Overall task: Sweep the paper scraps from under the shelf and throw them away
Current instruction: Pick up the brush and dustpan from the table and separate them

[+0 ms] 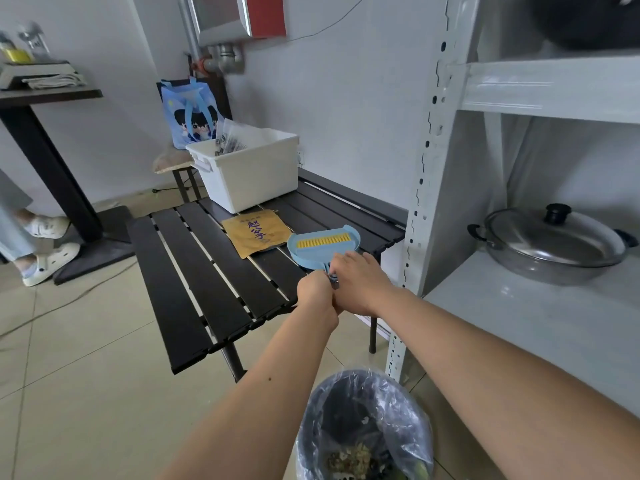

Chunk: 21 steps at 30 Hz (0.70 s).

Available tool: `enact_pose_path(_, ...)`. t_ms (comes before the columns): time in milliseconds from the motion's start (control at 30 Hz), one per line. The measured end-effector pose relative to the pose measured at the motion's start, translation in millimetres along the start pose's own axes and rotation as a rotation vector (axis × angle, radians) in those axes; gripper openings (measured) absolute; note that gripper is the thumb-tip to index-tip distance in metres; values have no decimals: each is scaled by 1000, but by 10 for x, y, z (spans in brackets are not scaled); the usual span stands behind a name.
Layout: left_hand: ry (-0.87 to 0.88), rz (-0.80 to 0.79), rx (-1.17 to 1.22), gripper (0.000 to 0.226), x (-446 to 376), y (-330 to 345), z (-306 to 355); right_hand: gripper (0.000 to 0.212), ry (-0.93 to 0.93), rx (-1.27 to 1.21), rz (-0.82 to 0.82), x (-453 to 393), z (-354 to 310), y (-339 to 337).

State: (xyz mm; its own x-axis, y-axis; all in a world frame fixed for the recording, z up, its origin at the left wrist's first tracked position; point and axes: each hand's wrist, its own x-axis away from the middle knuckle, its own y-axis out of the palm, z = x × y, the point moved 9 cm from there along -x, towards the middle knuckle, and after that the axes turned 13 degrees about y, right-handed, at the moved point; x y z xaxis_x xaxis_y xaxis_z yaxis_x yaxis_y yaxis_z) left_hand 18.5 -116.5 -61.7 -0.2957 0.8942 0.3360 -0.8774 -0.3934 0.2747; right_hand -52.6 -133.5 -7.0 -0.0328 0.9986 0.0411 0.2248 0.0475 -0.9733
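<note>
A small blue dustpan [320, 249] with a yellow comb strip lies on the black slatted table [207, 271], near its right end. My left hand [315, 289] and my right hand [360, 282] meet at its handle, fingers curled round it. The handle itself is mostly hidden under my hands; whether a brush is there I cannot tell. Below my arms stands a trash bin [363, 427] lined with a clear bag, with scraps at its bottom. The white metal shelf [429, 168] rises at the right. The floor under the shelf is out of sight.
A white plastic tub [249, 174] and a yellow pouch [256, 233] lie on the table. A steel pot with lid [554, 244] sits on the shelf. A blue bag [190, 112] rests on a stool. Another person's feet [45, 251] stand at left beside a black pedestal table.
</note>
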Motion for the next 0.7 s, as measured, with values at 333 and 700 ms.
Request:
enact_pose_path(333, -60, 36, 16, 36, -20, 15, -40, 27, -38, -52, 30, -66, -36, -56)
enact_pose_path(700, -76, -3, 30, 20, 15, -79, -90, 33, -72, -36, -152, -55, -12, -123)
